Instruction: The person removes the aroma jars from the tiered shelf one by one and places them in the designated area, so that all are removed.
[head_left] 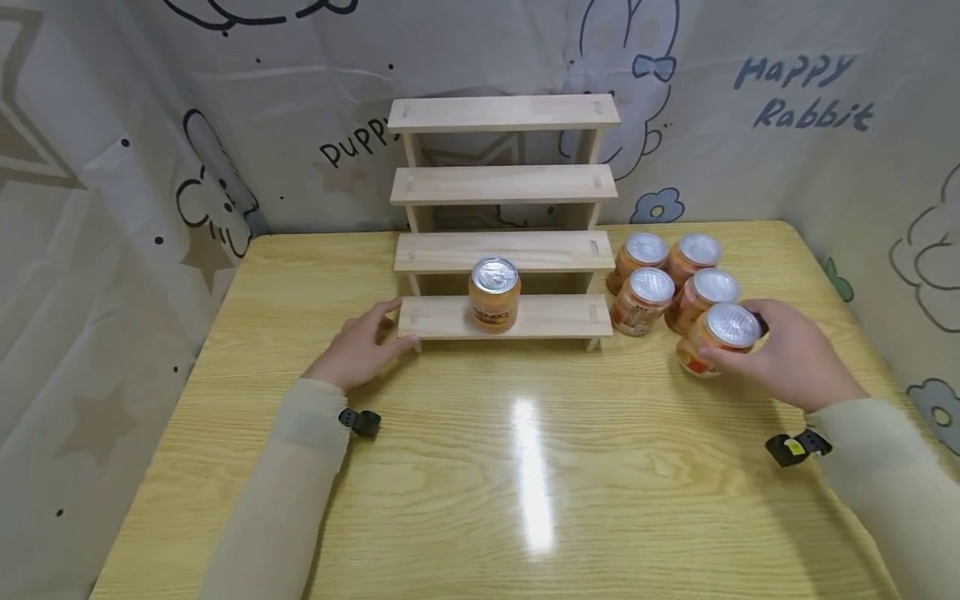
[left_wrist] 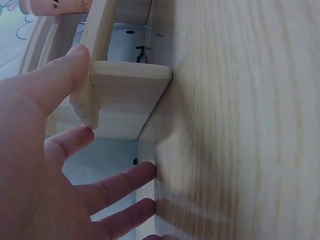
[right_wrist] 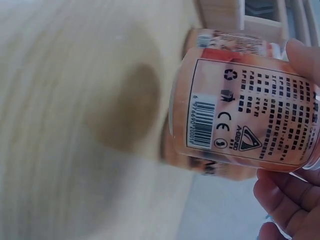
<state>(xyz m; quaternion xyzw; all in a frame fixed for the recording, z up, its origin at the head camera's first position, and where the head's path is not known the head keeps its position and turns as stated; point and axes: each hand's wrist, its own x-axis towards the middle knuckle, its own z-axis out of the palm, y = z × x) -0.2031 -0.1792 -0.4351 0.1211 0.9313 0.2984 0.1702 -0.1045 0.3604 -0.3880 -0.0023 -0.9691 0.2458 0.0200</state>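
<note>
My right hand (head_left: pixel 795 354) grips an orange can (right_wrist: pixel 245 107) with a silver lid, thumb on one side and fingers on the other. In the right wrist view its barcode label faces the camera, and its base is off the table over a dark shadow. My left hand (head_left: pixel 356 346) holds the left end of the lowest step of a stepped wooden rack (head_left: pixel 555 317), thumb at the front corner and index finger at the board's end. Its other fingertips (left_wrist: pixel 145 172) reach down to the tabletop. Another orange can (head_left: pixel 495 296) stands upright mid-way along that lowest step.
Several more orange cans (head_left: pixel 648 292) stand grouped on the table right of the rack, close behind the held one. The rack's upper steps (head_left: pixel 502 183) bear nothing. Patterned cloth (head_left: pixel 480 50) hangs behind and beside the wood-grain table (head_left: pixel 442 483).
</note>
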